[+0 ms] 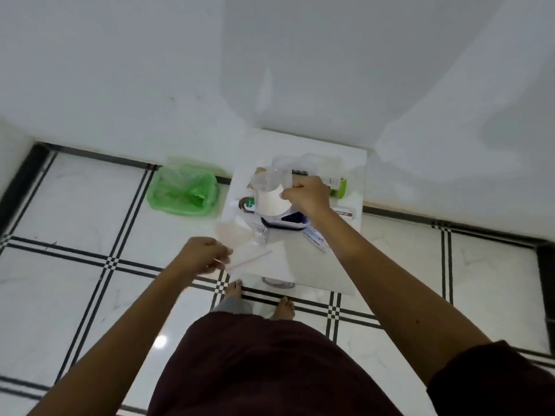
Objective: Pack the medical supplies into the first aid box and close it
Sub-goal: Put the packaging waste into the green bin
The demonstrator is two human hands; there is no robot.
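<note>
The first aid box (283,222), white with a dark blue base, stands on a small white table (315,274). Its white lid (270,201) is tilted up. My right hand (307,195) grips the lid's upper right edge. My left hand (207,256) hovers at the table's front left corner, fingers pinched on a small thin stick (218,261) that is blurred. A long thin white stick (250,259) lies on the table just right of that hand. Around the box lie a brown bottle with a green label (247,204), a bandage packet (315,239) and a small clear packet (262,234).
A clear plastic container (282,169) stands behind the box. A green tube (341,187) and a red-and-white carton (345,212) sit at the table's right. A green-lined bin (183,190) stands on the tiled floor to the left. The wall is right behind the table.
</note>
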